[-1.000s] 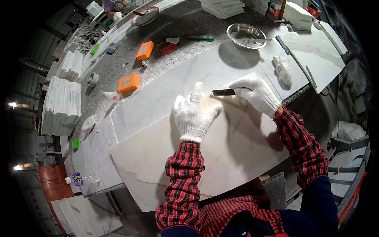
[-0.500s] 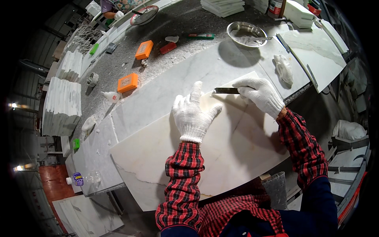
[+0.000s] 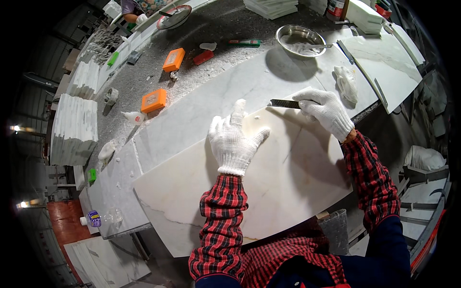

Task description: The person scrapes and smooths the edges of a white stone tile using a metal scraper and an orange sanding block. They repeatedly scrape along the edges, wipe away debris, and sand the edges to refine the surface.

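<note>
A large pale marble slab (image 3: pixel 269 192) with faint veins lies in front of me. My left hand (image 3: pixel 234 144), in a white knit glove, rests on its far part with thumb and forefinger spread. Beside it lies a small white crumb (image 3: pixel 257 117). My right hand (image 3: pixel 329 114), gloved the same way, grips a dark, flat, narrow blade (image 3: pixel 285 103). The blade points left, over the slab's far edge; I cannot tell whether it touches. Its gripped end is hidden in the glove.
Beyond the slab stand a steel bowl (image 3: pixel 284 48) with white paste, a crumpled white cloth (image 3: pixel 345 84) and orange boxes (image 3: pixel 153 100). Marble pieces are stacked at left (image 3: pixel 74 129); a clear bottle (image 3: pixel 114 218) lies lower left. Another person's gloved hand (image 3: pixel 141 18) shows at far left.
My right hand has moved slightly right with the blade, whose flat side now shows more. A small white crumb shows near my left hand, which has stayed in place.
</note>
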Demonstrator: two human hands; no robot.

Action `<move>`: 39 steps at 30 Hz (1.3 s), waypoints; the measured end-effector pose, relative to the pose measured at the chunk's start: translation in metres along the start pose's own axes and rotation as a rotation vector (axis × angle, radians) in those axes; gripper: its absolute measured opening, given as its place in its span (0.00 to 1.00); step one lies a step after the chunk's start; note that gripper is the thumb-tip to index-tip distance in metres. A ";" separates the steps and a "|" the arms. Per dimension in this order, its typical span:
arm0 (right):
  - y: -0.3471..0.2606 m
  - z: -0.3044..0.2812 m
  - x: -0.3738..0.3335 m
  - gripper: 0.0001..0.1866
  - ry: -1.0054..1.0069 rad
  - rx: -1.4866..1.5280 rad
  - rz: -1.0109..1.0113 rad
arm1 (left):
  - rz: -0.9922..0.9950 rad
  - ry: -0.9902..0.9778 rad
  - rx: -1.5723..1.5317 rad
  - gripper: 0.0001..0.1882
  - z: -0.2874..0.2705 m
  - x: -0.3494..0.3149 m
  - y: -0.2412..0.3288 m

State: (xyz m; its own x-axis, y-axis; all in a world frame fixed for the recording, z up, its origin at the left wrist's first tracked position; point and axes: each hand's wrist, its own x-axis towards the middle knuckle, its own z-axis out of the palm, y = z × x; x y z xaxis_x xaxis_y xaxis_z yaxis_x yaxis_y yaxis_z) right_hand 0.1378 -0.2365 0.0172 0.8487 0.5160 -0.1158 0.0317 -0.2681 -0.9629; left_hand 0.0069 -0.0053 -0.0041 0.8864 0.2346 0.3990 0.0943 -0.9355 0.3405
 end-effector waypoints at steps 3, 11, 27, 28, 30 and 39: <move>0.000 0.007 0.001 0.15 0.016 -0.067 -0.047 | 0.000 0.003 0.017 0.47 0.001 -0.001 -0.002; 0.002 0.014 -0.006 0.13 0.122 -0.321 -0.232 | -0.011 -0.010 -0.010 0.47 0.002 0.000 -0.001; 0.010 -0.009 -0.007 0.17 0.054 -0.071 -0.006 | -0.024 -0.022 0.009 0.47 -0.002 0.000 0.000; 0.016 -0.013 -0.007 0.17 0.073 -0.219 -0.149 | -0.021 -0.020 0.010 0.47 -0.001 0.001 0.001; 0.026 -0.015 -0.005 0.16 0.101 -0.513 -0.436 | -0.024 -0.025 0.009 0.47 -0.001 0.001 0.002; 0.008 0.001 -0.033 0.17 0.139 -0.911 -0.518 | -0.028 -0.022 -0.008 0.46 -0.001 0.000 0.002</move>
State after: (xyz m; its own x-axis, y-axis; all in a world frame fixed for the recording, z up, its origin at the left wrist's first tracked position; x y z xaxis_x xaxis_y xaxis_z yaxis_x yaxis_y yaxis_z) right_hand 0.1091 -0.2550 0.0129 0.6696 0.6597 0.3413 0.7424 -0.5809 -0.3337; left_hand 0.0067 -0.0070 -0.0025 0.8931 0.2549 0.3708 0.1156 -0.9264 0.3584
